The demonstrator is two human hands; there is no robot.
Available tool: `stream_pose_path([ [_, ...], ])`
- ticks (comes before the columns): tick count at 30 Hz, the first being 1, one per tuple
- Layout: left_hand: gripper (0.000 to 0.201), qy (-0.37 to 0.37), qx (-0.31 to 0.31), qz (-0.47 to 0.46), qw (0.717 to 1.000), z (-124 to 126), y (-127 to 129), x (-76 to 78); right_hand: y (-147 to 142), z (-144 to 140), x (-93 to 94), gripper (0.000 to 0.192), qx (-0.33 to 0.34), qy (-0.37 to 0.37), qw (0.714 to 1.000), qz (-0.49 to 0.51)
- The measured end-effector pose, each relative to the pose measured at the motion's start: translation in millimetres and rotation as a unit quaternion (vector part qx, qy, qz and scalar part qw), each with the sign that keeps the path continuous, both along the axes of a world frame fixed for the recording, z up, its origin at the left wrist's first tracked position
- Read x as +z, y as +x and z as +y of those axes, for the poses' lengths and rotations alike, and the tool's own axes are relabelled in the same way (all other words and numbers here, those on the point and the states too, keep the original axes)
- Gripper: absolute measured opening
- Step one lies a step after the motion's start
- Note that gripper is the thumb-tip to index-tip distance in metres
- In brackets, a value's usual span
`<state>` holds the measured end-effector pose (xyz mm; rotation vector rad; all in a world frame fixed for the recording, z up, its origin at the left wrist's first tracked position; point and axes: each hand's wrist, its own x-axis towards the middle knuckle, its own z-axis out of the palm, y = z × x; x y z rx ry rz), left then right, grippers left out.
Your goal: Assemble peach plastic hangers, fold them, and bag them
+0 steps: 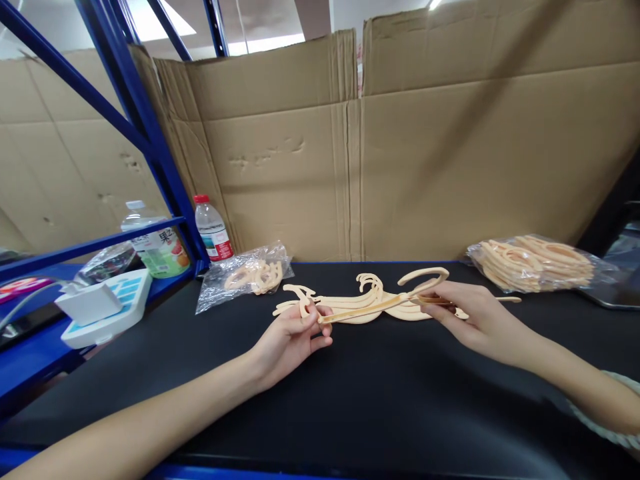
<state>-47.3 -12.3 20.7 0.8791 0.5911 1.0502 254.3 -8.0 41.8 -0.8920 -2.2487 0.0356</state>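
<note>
Hands meet over a black worktop, both pinching thin pale wooden cut-out pieces. The left hand is closed on the near end of a long wooden strip, thumb and fingertips pressed together around it, so the strip is lifted at a shallow angle off the worktop and runs away toward the other hand. That grip at the very end seems chosen to keep the strip's length free for the other hand to work along. The right hand is also closed, its fingers clamped on the far end of the strip where a curved hook-shaped piece arches up just above the knuckles; whether hook and strip are one part or two I cannot tell.

Under the strip, touching the worktop, lies a flat pile of similar curved cut-outs, spread between the two hands, probably laid out so each shape can be picked singly.

Left of that pile sits a small clear bag of pieces; right of the pile a fuller bag of curved pieces. Behind the pile stands a cardboard wall. Further left of the pile, a red-capped water bottle stands at the foot of a blue rack, with a juice bottle and a white device on its shelf.
</note>
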Motion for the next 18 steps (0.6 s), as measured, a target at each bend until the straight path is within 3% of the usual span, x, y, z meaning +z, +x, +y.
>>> stream_pose_path([
  [10, 0.013, -0.005, 0.06, 0.032, 0.998, 2, 0, 0.4, -7, -3, -6.9, 0.017, -0.008, 0.049, 0.999, -0.004],
  [18, 0.021, -0.007, 0.102, 0.088, 0.991, 0, 0, -0.5, -14, -5, -14.5, 0.014, 0.001, 0.057, 0.998, -0.004],
])
